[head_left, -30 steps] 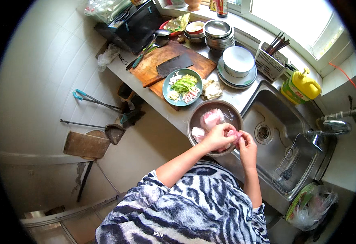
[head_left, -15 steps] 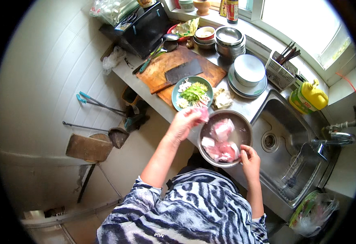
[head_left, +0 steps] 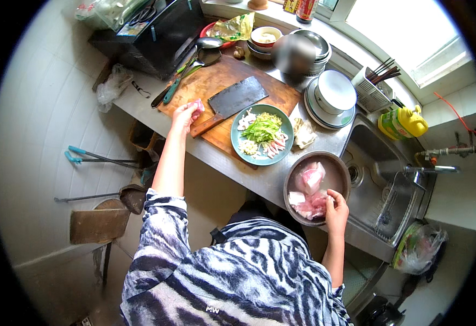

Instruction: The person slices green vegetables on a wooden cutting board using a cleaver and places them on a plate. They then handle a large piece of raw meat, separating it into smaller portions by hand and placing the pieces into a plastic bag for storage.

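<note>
My left hand (head_left: 181, 118) is closed on a small piece of raw meat (head_left: 197, 108), held above the left part of the wooden cutting board (head_left: 205, 92). A cleaver (head_left: 239, 96) with a wooden handle lies on the board, just right of that hand. My right hand (head_left: 336, 211) reaches over the rim of a round metal bowl (head_left: 348, 176). Its fingers pinch the edge of a larger pink piece of raw meat (head_left: 311, 206) inside. Another chunk of meat (head_left: 310, 176) sits in cloudy water there. Between the hands, a teal plate (head_left: 235, 130) holds chopped green and white vegetables.
Right of the bowl is a steel sink (head_left: 376, 142) with a faucet (head_left: 439, 169). Stacked dishes (head_left: 334, 91), a chopstick basket (head_left: 372, 89) and a yellow jug (head_left: 403, 123) line the back. Ladles (head_left: 208, 54) lie at the board's far left. A crumpled wrapper (head_left: 303, 133) sits beside the plate.
My left hand has carried the small meat piece leftward, from near the bowl to over the board. My right hand has shifted from the bowl's rim onto the meat inside.
</note>
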A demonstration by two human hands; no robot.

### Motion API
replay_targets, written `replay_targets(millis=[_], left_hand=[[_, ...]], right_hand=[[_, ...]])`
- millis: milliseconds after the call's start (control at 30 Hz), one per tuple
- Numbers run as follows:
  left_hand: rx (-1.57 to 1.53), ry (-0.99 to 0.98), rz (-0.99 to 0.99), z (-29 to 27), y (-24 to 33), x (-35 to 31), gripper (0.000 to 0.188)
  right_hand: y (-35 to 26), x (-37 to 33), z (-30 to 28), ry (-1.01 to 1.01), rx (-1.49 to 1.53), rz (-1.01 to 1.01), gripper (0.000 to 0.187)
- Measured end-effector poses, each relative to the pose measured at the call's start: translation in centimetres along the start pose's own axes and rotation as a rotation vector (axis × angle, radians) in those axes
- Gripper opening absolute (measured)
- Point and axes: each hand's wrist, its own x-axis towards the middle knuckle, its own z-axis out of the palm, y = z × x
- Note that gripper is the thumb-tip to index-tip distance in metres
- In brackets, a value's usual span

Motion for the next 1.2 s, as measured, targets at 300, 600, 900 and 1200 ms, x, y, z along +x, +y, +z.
replay_targets(millis=[300,600,900,1200], left_hand=[[0.323,0.031,0.139,-1.1,-0.9,0.0,0.044],[0.097,0.21,0.229,-3.9,-3.0,-11.3,0.031],[0.184,-0.342,0.047,5.2,-4.8,-27.5,0.018],[0.407,-0.636,0.105,18.4,-11.0,-32.7,0.067]], right_hand=[[1.7,0.4,1.3,0.103,-0.125,-0.055,0.019],[0.3,4.6,2.4,-0.165,-0.44,-0.189,0.054],[0.4,9.2,2.4,-0.524,-0.329,-0.156,0.07],[1.0,10.6,1.0,-0.675,0.422,0.205,0.053]])
